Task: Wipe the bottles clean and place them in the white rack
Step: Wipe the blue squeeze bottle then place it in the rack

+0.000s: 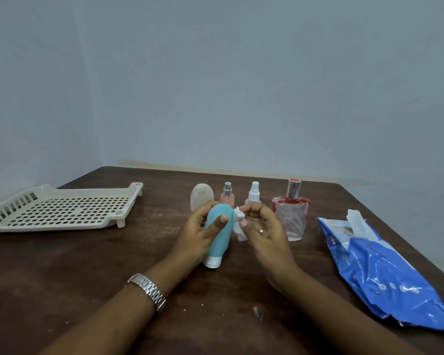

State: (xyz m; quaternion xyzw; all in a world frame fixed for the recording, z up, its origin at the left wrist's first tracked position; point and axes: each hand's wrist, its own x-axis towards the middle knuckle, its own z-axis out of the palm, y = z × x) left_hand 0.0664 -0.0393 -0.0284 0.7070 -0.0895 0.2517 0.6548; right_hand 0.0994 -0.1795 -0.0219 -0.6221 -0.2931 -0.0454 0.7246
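Head view: teal bottle (219,237) at mid-desk (87,265), wipe (239,226) at its right flank.
The left hand (198,234) curls its fingers (201,213) round it, cap toward the person; the right hand (264,234) pinches the wipe. The white rack (62,208) lies leftward, at the desk's left edge.

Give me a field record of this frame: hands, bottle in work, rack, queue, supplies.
left hand: grips the teal bottle, white cap toward the person
right hand: pinches a white wipe at the bottle's right edge
white rack: table's left side, apart from both hands
queue: oval bottle, pink spray bottle, white spray bottle, glass perfume bottle, standing in a row behind the hands
wipes pack: blue, right side, one wipe sticking out
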